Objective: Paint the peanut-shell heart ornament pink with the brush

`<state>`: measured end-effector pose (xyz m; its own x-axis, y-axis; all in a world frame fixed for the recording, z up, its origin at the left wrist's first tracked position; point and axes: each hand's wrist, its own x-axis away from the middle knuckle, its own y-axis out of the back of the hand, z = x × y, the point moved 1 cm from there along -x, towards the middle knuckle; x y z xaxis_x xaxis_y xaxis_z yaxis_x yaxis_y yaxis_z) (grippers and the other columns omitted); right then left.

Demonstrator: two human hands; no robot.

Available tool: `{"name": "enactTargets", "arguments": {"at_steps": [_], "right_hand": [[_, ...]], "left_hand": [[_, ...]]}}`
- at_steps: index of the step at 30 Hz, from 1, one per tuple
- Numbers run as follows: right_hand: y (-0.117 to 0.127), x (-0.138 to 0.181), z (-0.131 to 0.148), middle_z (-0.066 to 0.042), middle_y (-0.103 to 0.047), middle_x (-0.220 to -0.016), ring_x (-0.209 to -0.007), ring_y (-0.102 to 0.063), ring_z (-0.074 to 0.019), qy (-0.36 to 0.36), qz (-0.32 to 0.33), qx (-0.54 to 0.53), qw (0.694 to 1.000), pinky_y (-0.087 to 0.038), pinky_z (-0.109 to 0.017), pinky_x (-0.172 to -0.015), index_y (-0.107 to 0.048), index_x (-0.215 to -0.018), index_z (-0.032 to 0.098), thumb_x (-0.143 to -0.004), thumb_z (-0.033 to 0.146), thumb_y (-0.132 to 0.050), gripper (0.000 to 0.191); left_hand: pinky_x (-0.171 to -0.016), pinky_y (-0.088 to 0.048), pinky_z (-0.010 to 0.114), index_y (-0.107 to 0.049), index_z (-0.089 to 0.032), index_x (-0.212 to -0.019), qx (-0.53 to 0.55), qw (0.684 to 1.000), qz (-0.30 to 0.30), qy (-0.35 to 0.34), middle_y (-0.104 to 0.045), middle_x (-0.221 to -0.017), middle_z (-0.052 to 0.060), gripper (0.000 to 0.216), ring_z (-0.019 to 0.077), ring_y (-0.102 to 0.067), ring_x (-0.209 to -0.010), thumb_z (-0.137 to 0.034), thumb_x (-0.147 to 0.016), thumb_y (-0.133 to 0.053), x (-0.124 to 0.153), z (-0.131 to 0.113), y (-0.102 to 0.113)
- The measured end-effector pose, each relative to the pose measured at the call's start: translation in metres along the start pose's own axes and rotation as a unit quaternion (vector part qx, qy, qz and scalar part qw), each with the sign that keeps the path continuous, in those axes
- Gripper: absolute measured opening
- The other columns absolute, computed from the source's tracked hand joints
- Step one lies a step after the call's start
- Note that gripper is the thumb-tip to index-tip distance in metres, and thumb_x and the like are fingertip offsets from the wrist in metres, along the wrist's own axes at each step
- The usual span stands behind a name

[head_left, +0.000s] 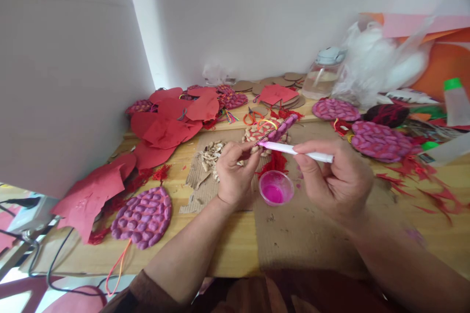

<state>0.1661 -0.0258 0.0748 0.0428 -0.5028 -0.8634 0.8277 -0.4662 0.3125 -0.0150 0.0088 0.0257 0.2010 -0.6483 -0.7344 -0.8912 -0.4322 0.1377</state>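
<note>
My left hand (237, 168) is closed on the edge of a cardboard piece covered in purple peanut shells (282, 128), which is tilted up almost edge-on. In my right hand (336, 176) is a white-handled paintbrush (293, 149), its pink tip touching the near edge of that piece. Below, between my hands, stands a small clear cup (276, 188) with magenta paint. A cardboard piece with unpainted peanut shells (253, 132) lies behind, partly hidden, and a red tassel (273, 162) shows behind the cup. Loose broken shells (211, 159) are heaped left of my left hand.
Red paper cutouts (165, 127) spread over the left side. Purple shell-covered pieces lie left (143, 217) and right (382, 142). Orange-handled scissors (252, 116), a glass jug (323, 73), a plastic bag (378, 63) and a green-capped bottle (456, 102) stand or lie farther back.
</note>
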Motion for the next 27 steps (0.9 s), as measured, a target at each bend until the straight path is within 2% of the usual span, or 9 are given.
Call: {"name": "enactTargets", "arguments": {"at_steps": [5, 11, 17, 22, 27], "right_hand": [[0.001, 0.000, -0.001, -0.002, -0.076, -0.093, -0.082, -0.072, -0.0172, 0.003, -0.024, 0.010, 1.000, -0.058, -0.030, -0.074, -0.069, -0.104, 0.023, -0.087, 0.014, -0.071, 0.019], [-0.001, -0.002, 0.002, -0.002, -0.076, -0.093, -0.085, -0.072, -0.0142, 0.048, 0.004, 0.032, 0.998, -0.057, -0.026, -0.080, -0.068, -0.103, 0.020, -0.089, 0.013, -0.069, 0.016], [0.001, 0.000, -0.002, -0.003, -0.075, -0.094, -0.085, -0.073, -0.0167, -0.002, -0.020, 0.007, 1.000, -0.058, -0.030, -0.078, -0.069, -0.105, 0.021, -0.087, 0.013, -0.071, 0.020], [0.000, 0.002, -0.004, -0.001, -0.075, -0.092, -0.075, -0.069, -0.0129, -0.022, -0.006, -0.015, 1.000, -0.055, -0.027, -0.070, -0.069, -0.104, 0.023, -0.088, 0.014, -0.070, 0.018], [0.001, 0.001, -0.010, 0.000, -0.075, -0.091, -0.069, -0.065, -0.0114, -0.040, -0.031, 0.001, 0.999, -0.050, -0.027, -0.061, -0.070, -0.104, 0.023, -0.087, 0.016, -0.071, 0.018]], "left_hand": [[-0.058, -0.055, 0.017, -0.078, -0.019, -0.095, -0.003, 1.000, -0.002, -0.001, -0.069, -0.079, 0.001, 0.013, 0.0087, -0.064, -0.067, -0.015, -0.083, -0.079, 0.000, 0.001, 0.000], [-0.059, -0.055, 0.017, -0.078, -0.018, -0.096, 0.000, 1.000, 0.000, -0.002, -0.069, -0.079, 0.001, 0.013, 0.0086, -0.064, -0.067, -0.016, -0.083, -0.078, 0.000, 0.001, 0.000], [-0.059, -0.055, 0.018, -0.079, -0.019, -0.096, 0.008, 1.000, 0.005, 0.020, -0.069, -0.081, 0.002, 0.012, 0.0095, -0.065, -0.069, -0.018, -0.083, -0.079, 0.002, 0.003, 0.001], [-0.058, -0.055, 0.018, -0.078, -0.018, -0.095, 0.025, 0.999, 0.004, 0.036, -0.068, -0.080, 0.002, 0.012, 0.0099, -0.065, -0.069, -0.021, -0.083, -0.079, 0.001, 0.003, 0.001], [-0.055, -0.053, 0.017, -0.078, -0.018, -0.093, 0.025, 0.998, 0.005, 0.065, -0.067, -0.076, 0.001, 0.011, 0.0090, -0.062, -0.063, -0.024, -0.083, -0.079, 0.000, 0.003, 0.001]]}}
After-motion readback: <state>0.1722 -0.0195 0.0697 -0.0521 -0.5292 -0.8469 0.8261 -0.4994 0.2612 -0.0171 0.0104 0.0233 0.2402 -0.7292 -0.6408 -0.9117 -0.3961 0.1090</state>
